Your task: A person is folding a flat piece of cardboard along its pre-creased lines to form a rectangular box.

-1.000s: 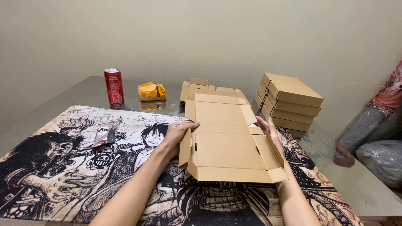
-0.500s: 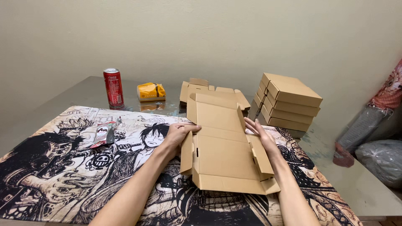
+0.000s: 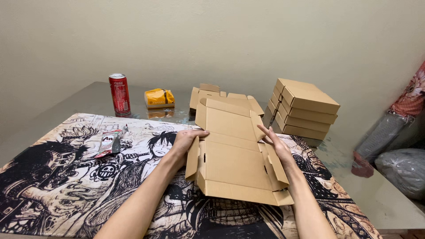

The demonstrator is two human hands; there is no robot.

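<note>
Four finished boxes point(image 3: 305, 108) sit stacked at the far right of the surface point(image 3: 394, 199), while the one I work on, the box point(image 3: 234, 157), lies half folded on the printed mat point(image 3: 66, 186): side walls up, lid flat. Left hand point(image 3: 186, 140) presses spread on its left edge, right hand point(image 3: 273, 141) flat against the right wall; red can point(image 3: 119, 94), yellow packet point(image 3: 159, 98) and more flat blanks point(image 3: 208, 94) wait behind.

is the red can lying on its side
No, the red can stands upright on the table, left of the yellow packet.
</note>
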